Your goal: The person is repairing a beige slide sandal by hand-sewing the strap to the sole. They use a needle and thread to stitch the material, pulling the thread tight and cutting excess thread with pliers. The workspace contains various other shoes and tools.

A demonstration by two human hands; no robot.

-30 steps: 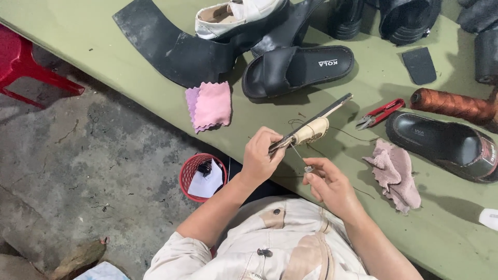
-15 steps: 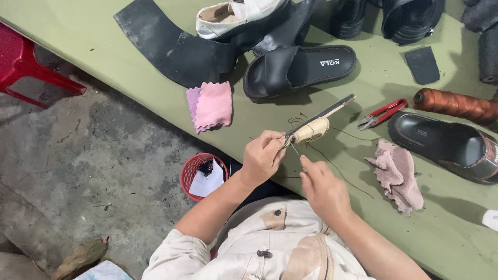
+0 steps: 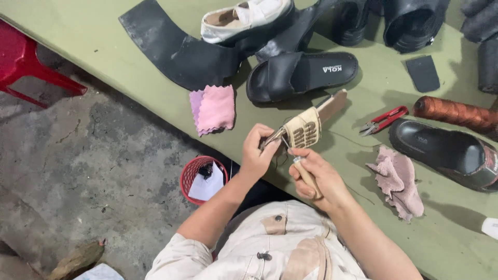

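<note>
At the far left a red stool stands on the concrete floor, off the green table. Further right a long black rubber sheet lies flat on the table, with a white shoe resting on its far end. A folded pink cloth sits near the table's edge, within easy reach. Below it, on the floor just beside the person's knees, a small red basket holds paper scraps, placed as if to catch offcuts.

The left hand is closed on the near end of a sandal strap piece, pinching it to keep it steady and raised off the table. The right hand is wrapped tight around a wooden-handled awl, its tip set against the strap, probably so that the point can be driven through. A black sandal lies just beyond the hands.

To the right are red snips, a crumpled dusty-pink rag, a brown thread spool and a black shoe, all near the right hand.
</note>
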